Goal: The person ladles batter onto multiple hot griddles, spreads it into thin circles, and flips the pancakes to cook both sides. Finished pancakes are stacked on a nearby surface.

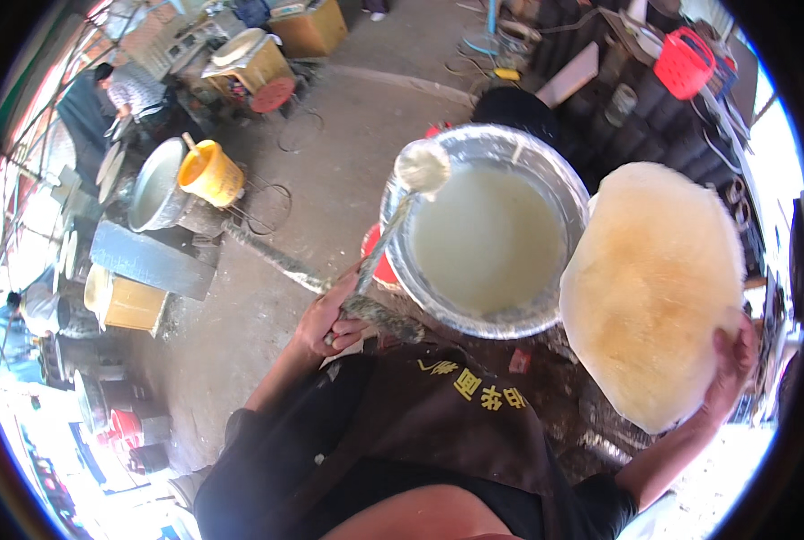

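My left hand is closed round the handle of a ladle, whose crusted round bowl hangs over the left rim of a large metal basin. A rough, batter-caked stick passes at the same hand; whether I grip it too, I cannot tell. Cloudy whitish liquid stands in the basin. To the right, my right hand grips the edge of a large pale, roughly oval piece with a tan middle. It is tilted up against the basin's right side, and its exact kind is unclear.
A yellow bucket and a wide metal tub stand at the left, near a grey board over a wooden box. Another person bends at the far left. A red basket sits at the far right.
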Tool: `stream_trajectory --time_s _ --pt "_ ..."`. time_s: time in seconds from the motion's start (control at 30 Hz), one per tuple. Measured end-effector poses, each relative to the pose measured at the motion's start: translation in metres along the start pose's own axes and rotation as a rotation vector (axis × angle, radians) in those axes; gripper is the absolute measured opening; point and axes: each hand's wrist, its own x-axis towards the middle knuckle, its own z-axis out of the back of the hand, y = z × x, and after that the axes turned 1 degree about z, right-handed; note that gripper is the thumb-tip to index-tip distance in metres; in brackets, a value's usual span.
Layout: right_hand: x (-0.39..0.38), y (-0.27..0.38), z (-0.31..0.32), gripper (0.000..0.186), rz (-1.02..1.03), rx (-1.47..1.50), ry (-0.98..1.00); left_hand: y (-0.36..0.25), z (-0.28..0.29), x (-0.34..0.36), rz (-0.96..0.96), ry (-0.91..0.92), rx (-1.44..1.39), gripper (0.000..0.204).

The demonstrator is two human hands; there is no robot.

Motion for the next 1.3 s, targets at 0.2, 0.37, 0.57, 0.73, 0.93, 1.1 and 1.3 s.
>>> stream_trajectory --time_s 0.2,0.37,0.57,0.73,0.93,1.1,1.3 --pt "0.058 0.008 -0.154 0.03 -0.05 0.043 0.29 -0.031 0.036 -0.05 -0.359 -0.213 0.249 0.052" --pt "0.086 0.025 -0.268 0.031 0.06 0.012 0.334 -0.08 0.173 -0.044 -0.11 -0.077 -0.222 0.046" --pt "0.105 0.057 -0.367 0.031 0.064 -0.017 0.27 -0.176 0.269 -0.067 -0.132 -0.181 -0.032 0.05" --pt "0.116 0.109 -0.467 0.031 0.038 0.018 0.261 -0.257 0.328 -0.069 -0.158 -0.171 -0.121 0.052" --pt "0.158 0.106 -0.571 0.033 -0.052 0.138 0.333 -0.344 0.368 -0.023 -0.219 -0.179 -0.175 0.051" --pt "0.196 0.084 -0.673 0.032 -0.103 0.135 0.391 -0.44 0.368 0.031 -0.391 -0.157 -0.055 0.057" --pt "0.281 0.079 -0.816 0.029 -0.123 0.075 0.377 -0.564 0.363 0.144 -0.294 -0.164 -0.015 0.052"
